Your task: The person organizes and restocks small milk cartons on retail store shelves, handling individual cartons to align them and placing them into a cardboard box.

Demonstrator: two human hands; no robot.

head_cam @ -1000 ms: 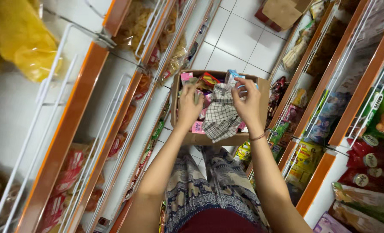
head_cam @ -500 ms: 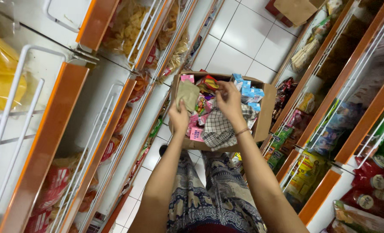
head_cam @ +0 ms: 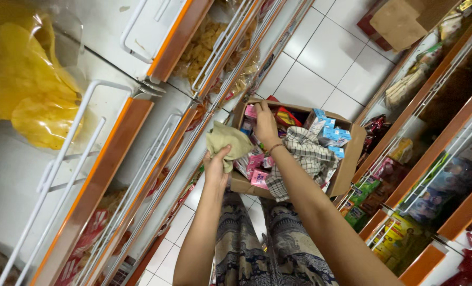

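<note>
My left hand grips a crumpled beige cloth at the left edge of an open cardboard box on the floor in front of my legs. My right hand reaches into the box and rests among small pink packets; I cannot tell whether it grips one. A checked black-and-white cloth lies across the goods in the box, and blue-and-white cartons sit at its far right.
Orange-edged shelves with white wire rails line the left, holding bags of yellow crisps. More shelves with packaged snacks stand on the right. White floor tiles run down the narrow aisle; another cardboard box lies farther off.
My left hand has pulled the beige cloth left, out of the box. My right hand has moved from the checked cloth to the pink packets at the box's left. The view tilted.
</note>
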